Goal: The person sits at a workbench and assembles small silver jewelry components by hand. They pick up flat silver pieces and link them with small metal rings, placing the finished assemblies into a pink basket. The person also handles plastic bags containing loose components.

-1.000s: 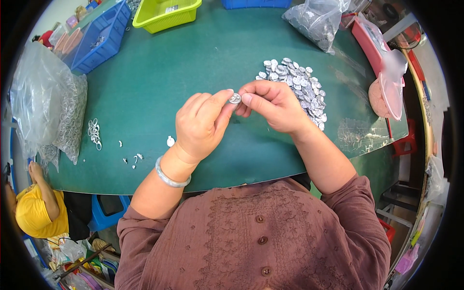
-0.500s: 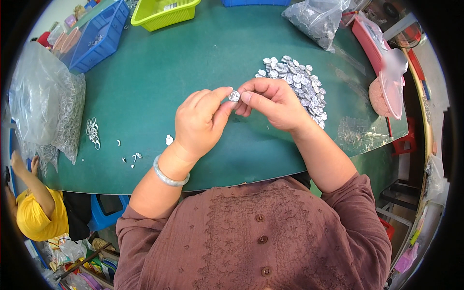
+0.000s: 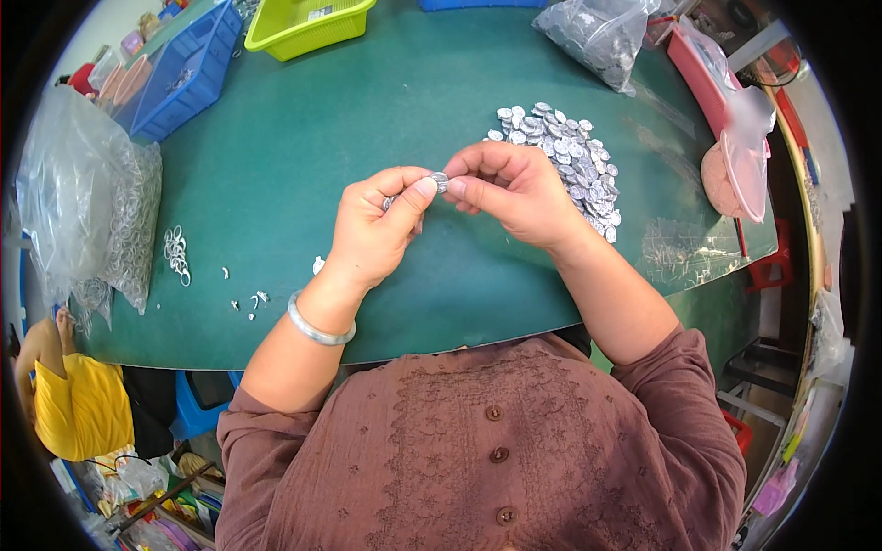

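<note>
A small round silvery disc (image 3: 440, 183) with a raised pattern is pinched between both hands over the table. My left hand (image 3: 381, 220) grips it between thumb and forefinger. Another bit of shiny metal (image 3: 390, 202) peeks out from its curled fingers, its shape mostly hidden. From the right, the closed thumb and fingertips of my right hand (image 3: 510, 191) hold the disc's edge. Just beyond that hand lies a pile of similar silvery discs (image 3: 579, 165). One pale metal piece (image 3: 319, 264) rests beside my left wrist, partly covered by it.
Metal rings (image 3: 176, 255) and small scraps (image 3: 257, 300) lie on the green table (image 3: 303, 138) at left. Nearby stands a clear bag of rings (image 3: 129, 220). Blue (image 3: 188, 73) and lime-green baskets (image 3: 308, 23), another filled bag (image 3: 602, 41) and a pink basket (image 3: 703, 83) line the far side.
The disc has turned between my fingers and shifted slightly left. My left hand has moved slightly down, and metal now shows among its fingers. At far left, the person in yellow has lowered an arm.
</note>
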`<action>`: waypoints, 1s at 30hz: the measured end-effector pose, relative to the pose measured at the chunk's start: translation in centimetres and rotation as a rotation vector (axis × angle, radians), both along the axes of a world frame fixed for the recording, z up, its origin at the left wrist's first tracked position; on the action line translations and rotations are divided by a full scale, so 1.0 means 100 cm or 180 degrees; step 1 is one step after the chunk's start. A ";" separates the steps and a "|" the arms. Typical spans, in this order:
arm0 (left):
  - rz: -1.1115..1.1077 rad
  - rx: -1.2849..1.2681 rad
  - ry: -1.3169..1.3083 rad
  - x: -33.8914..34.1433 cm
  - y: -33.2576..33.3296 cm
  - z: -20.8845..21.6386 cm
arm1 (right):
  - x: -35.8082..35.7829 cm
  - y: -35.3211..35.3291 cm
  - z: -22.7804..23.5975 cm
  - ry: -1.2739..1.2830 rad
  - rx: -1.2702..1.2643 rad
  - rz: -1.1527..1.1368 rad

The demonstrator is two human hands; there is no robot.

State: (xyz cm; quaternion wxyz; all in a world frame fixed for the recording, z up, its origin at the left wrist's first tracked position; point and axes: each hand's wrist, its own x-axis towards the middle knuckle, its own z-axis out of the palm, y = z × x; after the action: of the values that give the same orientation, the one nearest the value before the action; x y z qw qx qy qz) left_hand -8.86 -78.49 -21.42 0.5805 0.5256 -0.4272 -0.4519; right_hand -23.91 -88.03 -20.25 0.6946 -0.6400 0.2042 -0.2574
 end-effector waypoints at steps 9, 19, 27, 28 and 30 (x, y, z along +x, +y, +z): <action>-0.0067 0.0159 0.0142 0.000 0.000 0.002 | -0.001 0.001 0.005 0.0110 0.0050 0.0027; -0.0156 0.0061 0.0033 0.000 0.000 0.001 | -0.001 0.001 0.003 0.0209 0.0099 0.0064; -0.0166 0.0098 -0.0164 0.001 0.001 0.004 | -0.001 0.001 0.004 0.0332 0.0052 0.0097; -0.0175 0.0104 -0.0186 0.001 0.001 0.005 | -0.001 0.001 0.004 0.0342 0.0041 0.0101; -0.0193 0.0120 -0.0210 0.001 0.001 0.006 | -0.001 0.000 0.003 0.0361 0.0003 0.0116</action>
State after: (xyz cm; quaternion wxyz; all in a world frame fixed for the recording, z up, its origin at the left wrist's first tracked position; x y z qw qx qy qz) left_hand -8.77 -78.38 -20.81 0.5422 0.5378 -0.4532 -0.4597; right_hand -24.04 -88.02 -19.91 0.6868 -0.6568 0.2317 -0.2079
